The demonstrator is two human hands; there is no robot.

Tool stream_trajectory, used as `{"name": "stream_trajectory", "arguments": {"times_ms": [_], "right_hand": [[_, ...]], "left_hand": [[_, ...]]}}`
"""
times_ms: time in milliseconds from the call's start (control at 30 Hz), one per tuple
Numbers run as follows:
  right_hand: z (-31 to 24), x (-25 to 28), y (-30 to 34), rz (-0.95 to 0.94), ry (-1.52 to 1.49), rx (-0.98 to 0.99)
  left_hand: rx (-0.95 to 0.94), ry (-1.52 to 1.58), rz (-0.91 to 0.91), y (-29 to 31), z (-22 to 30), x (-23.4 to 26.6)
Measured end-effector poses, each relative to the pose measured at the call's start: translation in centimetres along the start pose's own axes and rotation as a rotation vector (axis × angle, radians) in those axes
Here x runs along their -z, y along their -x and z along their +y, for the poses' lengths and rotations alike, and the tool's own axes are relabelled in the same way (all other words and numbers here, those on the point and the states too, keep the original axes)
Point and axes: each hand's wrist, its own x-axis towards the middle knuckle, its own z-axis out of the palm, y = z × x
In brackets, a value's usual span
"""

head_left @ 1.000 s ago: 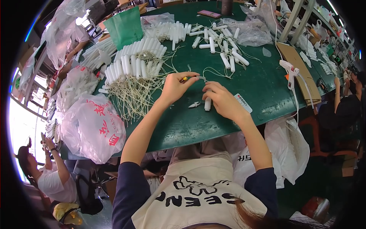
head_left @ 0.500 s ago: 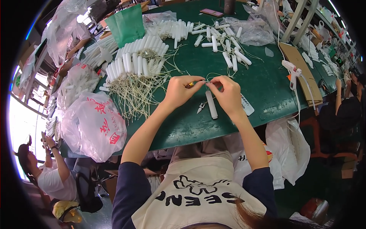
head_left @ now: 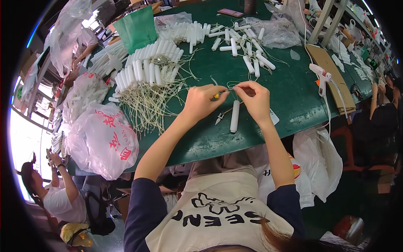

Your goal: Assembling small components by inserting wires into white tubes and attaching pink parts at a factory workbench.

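Note:
Over the green table, my left hand [head_left: 203,101] and my right hand [head_left: 256,101] meet fingertip to fingertip, both pinched on thin pale wires [head_left: 233,87]. A small yellow piece [head_left: 216,95] shows among the left fingers; its kind is hidden. Just below the fingertips a white candle-like tube [head_left: 235,117] lies upright in the picture, its wires running up toward my hands. Beside it is a small pale pointed tip [head_left: 219,119] on a thin stem. Partly behind my right wrist sits a white card [head_left: 274,117].
To the left, many white tubes [head_left: 147,71] lie in rows with tangled wires [head_left: 147,105]; more loose tubes [head_left: 248,64] lie at the far middle. A glue gun [head_left: 321,80] with a white cord rests at right near cardboard [head_left: 331,75]. Plastic bags [head_left: 103,140] bulge at left.
My hands have shifted slightly; the right hand has tilted, its fingers more drawn out to the right. The tube has turned more upright and moved slightly right.

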Motion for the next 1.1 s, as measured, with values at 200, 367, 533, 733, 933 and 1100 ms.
{"name": "stream_trajectory", "arguments": {"times_ms": [200, 367, 533, 733, 933, 1100], "right_hand": [[1.1, -0.3, -0.2, 0.026, 0.074, 0.017], [0.1, -0.7, 0.3, 0.099, 0.239, 0.174], [0.7, -0.5, 0.6, 0.108, 0.241, 0.178], [0.8, -0.3, 0.1, 0.097, -0.065, -0.117], [-0.3, 1.2, -0.2, 0.233, -0.051, -0.014], [-1.0, 4.9, -0.9, 0.470, -0.123, -0.083]], "left_hand": [[-0.194, -0.288, 0.028, -0.4, -0.3, -0.5], [-0.053, -0.212, -0.021, -0.7, 0.1, -0.9], [0.135, 0.006, -0.059, -0.5, 0.4, -0.6], [-0.411, -0.503, 0.017, 0.3, 0.3, -0.6], [-0.116, -0.527, -0.044, 0.3, -2.8, -0.8], [0.114, -0.273, 0.035, -0.3, -3.0, 1.3]]}}
